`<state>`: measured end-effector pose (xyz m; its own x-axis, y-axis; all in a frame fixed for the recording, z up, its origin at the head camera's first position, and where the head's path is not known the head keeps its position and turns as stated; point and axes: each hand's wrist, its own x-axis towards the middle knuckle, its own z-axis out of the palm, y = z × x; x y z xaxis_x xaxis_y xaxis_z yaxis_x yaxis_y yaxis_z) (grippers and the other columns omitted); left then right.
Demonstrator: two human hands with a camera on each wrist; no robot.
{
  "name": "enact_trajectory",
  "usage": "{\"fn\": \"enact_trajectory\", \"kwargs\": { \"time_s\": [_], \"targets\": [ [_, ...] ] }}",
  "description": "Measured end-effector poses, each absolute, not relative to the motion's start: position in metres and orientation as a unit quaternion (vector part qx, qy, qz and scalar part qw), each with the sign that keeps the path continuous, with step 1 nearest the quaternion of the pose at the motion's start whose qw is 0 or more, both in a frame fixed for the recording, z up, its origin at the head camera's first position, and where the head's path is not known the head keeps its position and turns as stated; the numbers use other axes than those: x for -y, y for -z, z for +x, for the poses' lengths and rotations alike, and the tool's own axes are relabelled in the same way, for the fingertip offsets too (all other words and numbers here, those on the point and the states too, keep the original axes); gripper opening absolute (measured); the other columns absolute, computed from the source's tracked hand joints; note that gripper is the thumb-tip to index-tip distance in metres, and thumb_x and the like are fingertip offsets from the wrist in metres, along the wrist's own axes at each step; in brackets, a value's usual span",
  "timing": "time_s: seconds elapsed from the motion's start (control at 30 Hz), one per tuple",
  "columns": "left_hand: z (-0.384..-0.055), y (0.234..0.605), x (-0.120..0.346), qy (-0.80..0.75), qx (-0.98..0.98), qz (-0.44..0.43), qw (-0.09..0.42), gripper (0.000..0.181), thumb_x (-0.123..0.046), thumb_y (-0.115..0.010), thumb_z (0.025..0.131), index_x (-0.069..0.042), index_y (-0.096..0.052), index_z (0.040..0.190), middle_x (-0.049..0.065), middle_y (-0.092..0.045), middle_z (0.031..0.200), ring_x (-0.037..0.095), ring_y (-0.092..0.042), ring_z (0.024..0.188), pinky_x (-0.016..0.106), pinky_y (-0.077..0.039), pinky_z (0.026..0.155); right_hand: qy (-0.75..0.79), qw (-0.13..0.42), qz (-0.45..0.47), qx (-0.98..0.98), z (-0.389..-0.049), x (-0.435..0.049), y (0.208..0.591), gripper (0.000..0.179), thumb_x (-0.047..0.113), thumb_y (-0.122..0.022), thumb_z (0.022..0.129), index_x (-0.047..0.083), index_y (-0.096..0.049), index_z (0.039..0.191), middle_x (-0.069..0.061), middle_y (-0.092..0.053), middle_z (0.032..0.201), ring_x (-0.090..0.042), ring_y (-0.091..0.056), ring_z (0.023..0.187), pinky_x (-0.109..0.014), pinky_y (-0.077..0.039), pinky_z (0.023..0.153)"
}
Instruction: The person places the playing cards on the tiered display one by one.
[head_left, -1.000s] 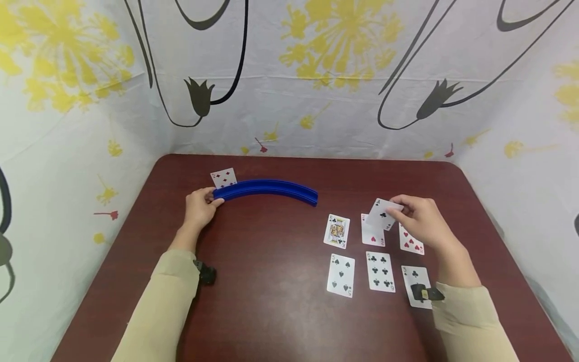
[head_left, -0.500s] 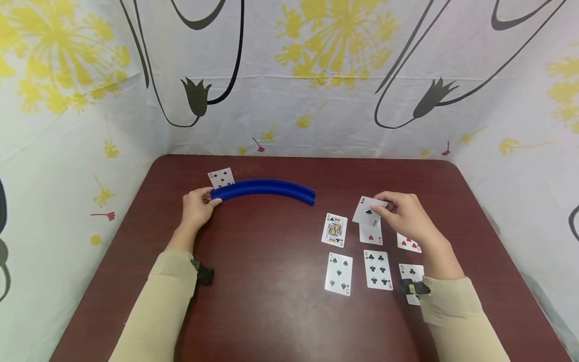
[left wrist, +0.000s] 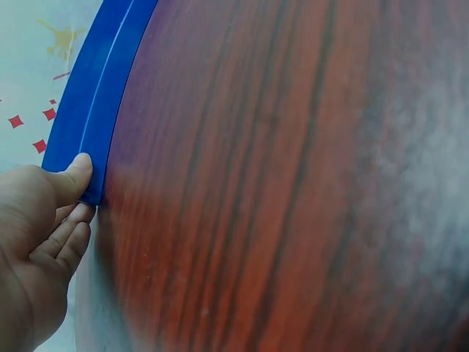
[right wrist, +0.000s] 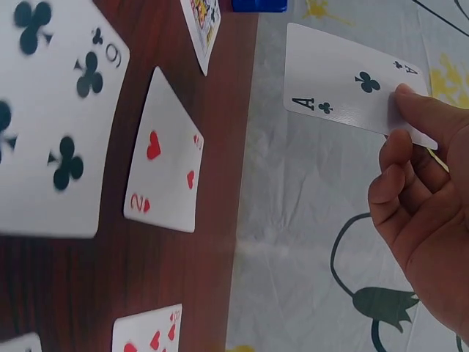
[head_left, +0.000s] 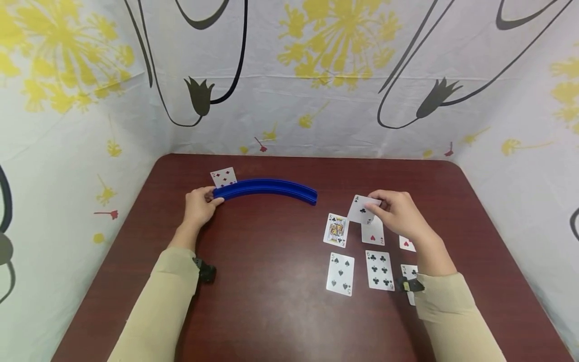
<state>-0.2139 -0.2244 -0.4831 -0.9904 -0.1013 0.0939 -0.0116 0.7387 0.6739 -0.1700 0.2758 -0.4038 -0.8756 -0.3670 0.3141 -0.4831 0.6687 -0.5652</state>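
Right hand (head_left: 400, 213): at two o'clock from the table's middle; pinching the ace of clubs by its right end, thumb on the printed face, gap no wider than the card.
Ace of clubs (head_left: 361, 210): held in the air, face toward the head camera, overlapping the far end of the two of hearts (head_left: 373, 235) in that view.
Left hand (head_left: 198, 207): at ten o'clock; gripping the near-left end of the blue holder (head_left: 267, 186), thumb on the near side, other fingers bent behind.
Blue holder: curved and grooved lengthwise, stretching from ten o'clock to past twelve, bowed toward the far edge.
Diamonds card (head_left: 224, 177): at the holder's left end, around eleven o'clock; seemingly standing in the groove, though with lower edge hidden.
Cards on the table (head_left: 271, 306): king of clubs (head_left: 336, 231) at nine o'clock from the two of hearts, hearts card (head_left: 405, 244) at three, six of clubs (head_left: 380, 270) at six; five of spades (head_left: 340, 274) at six from the king; black-pipped card (head_left: 408, 270) at four, partly behind the right wrist camera (head_left: 410, 285).
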Motion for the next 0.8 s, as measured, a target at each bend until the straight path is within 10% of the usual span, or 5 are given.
{"fn": "enact_trajectory", "kwargs": {
  "time_s": [0.8],
  "targets": [
    [-0.220, 0.487, 0.208, 0.369, 0.927, 0.013, 0.073, 0.042, -0.015, -0.075, 0.094, 0.007, -0.065, 0.129, 0.026, -0.069, 0.112, 0.038, -0.066, 0.104, 0.051, -0.054, 0.093, -0.356, 0.090, 0.268, 0.891, -0.192, -0.236, 0.401, 0.005, 0.006, -0.075, 0.092, 0.004, -0.074, 0.096, 0.000, -0.065, 0.073, -0.011, -0.054, 0.055, -0.026, -0.046, 0.049]
  ]
}}
